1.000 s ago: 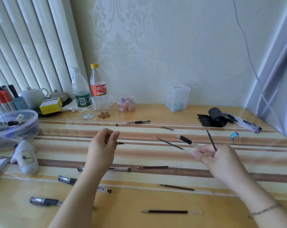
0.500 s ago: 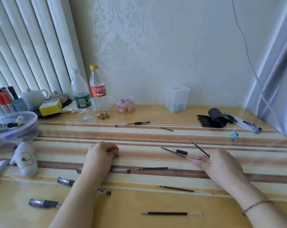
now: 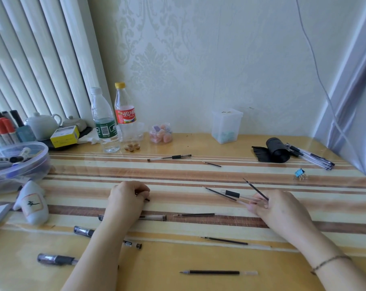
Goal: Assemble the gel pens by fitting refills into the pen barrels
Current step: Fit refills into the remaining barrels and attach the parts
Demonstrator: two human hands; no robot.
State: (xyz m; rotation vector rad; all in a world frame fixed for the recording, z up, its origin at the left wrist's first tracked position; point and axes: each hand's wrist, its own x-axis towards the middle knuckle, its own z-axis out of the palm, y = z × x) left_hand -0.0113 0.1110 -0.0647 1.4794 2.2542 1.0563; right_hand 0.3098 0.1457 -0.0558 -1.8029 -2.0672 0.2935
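My right hand rests low on the striped table and holds a clear pen barrel with a black grip, plus two thin black refills fanned out to the upper left. My left hand lies curled on the table, closed on a small dark pen part whose tip pokes out on the right. Loose refills lie at the front, the front right and the centre. Capped pen barrels and pens lie by my left forearm.
Two bottles, a candy jar and a clear box stand along the wall. A pen and a short refill lie further back. A black roll, bundled pens and a blue clip sit right; a marker tub left.
Both hands have come down from mid-air to rest on the table. The barrel and refills in my right hand now lie lower and flatter; my left hand has curled tighter.
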